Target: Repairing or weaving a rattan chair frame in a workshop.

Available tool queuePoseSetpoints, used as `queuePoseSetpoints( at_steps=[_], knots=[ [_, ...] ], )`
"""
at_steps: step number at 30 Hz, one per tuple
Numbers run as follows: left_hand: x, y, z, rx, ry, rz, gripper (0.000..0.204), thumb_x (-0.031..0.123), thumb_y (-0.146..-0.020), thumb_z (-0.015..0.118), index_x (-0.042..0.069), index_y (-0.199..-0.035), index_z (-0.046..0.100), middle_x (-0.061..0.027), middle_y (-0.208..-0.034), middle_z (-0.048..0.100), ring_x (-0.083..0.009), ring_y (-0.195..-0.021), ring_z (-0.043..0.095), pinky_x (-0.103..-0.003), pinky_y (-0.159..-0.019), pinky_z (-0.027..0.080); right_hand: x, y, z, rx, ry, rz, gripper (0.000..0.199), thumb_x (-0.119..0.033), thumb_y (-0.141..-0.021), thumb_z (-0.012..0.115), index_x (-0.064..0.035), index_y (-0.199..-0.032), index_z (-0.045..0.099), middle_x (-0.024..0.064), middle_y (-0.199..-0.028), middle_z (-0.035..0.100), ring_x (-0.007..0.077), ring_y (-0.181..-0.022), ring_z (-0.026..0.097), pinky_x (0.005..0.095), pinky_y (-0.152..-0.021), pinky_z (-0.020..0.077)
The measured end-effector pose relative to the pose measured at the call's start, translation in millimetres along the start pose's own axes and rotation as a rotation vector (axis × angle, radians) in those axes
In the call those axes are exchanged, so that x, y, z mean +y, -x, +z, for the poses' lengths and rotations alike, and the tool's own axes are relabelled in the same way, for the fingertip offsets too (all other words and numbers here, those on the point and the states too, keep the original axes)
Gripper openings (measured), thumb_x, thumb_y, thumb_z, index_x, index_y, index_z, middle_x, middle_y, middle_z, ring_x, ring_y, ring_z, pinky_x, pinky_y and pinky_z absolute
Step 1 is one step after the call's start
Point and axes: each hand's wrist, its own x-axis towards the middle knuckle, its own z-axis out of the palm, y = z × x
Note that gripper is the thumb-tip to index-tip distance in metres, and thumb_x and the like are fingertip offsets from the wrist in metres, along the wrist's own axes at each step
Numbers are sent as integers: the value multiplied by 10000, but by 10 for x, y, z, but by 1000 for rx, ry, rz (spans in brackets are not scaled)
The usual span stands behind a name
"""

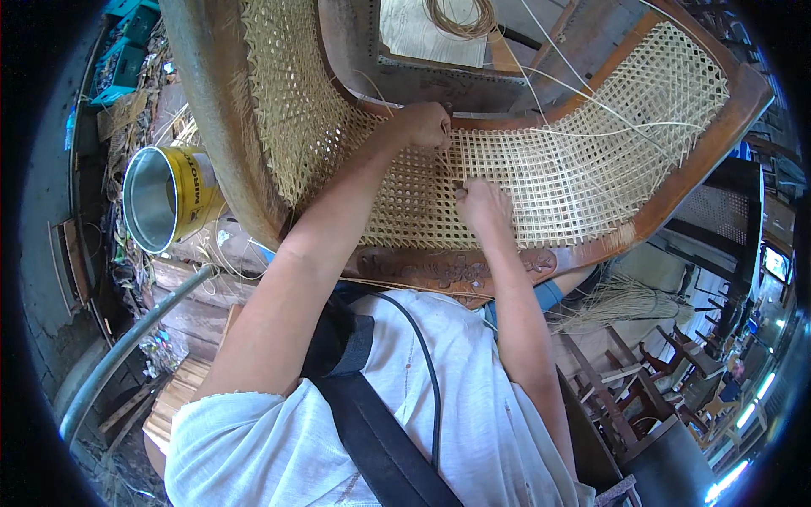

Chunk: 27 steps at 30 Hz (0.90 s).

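A wooden chair frame [439, 269] with a carved front rail lies across my lap, its seat filled with pale woven cane mesh [557, 182]. My left hand [422, 124] rests at the far edge of the seat, fingers closed on a thin cane strand [447, 162] that runs down toward my right hand. My right hand [481, 203] presses on the mesh nearer to me, fingertips pinching the same strand where it enters the weave. Loose cane strands [591, 128] trail across the seat to the right.
An open yellow tin can [169, 198] lies on its side at the left beside wood scraps. A grey pipe [127, 346] curves at lower left. A coil of cane [460, 17] sits at the top. Wooden chairs [650, 380] stand at the lower right.
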Motion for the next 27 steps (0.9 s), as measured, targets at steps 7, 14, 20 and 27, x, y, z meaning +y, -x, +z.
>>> queuePoseSetpoints(
  at_steps=[7,14,20,27],
  knots=[
    [5,-59,-43,12,-39,56,315,228,-627,747,61,-893,735,-150,-819,705,-269,-762,677,-380,-727,530,121,25,70,34,-203,56,211,-153,-823,630,-51,-979,730,217,-924,699,359,-903,677,450,-822,520],
    [-189,-226,85,-44,-42,67,241,206,-678,740,68,-876,741,-114,-832,715,-237,-758,673,-374,-716,524,144,-24,4,-14,-234,63,215,-201,-809,659,-110,-981,751,198,-951,702,364,-891,677,435,-825,523],
    [-441,-287,239,-199,16,54,249,287,-700,796,109,-871,756,-61,-869,728,-186,-786,660,-329,-726,507,354,-139,-142,-286,-269,106,244,-291,-827,679,-136,-998,759,169,-959,713,307,-826,694,407,-804,533],
    [-247,-179,268,-227,-5,51,280,332,-700,800,150,-909,763,-57,-897,728,-189,-813,661,-339,-760,501,76,-40,99,10,-368,142,317,-239,-809,738,-9,-1013,660,168,-839,702,289,-767,694,415,-718,535]
  ],
)
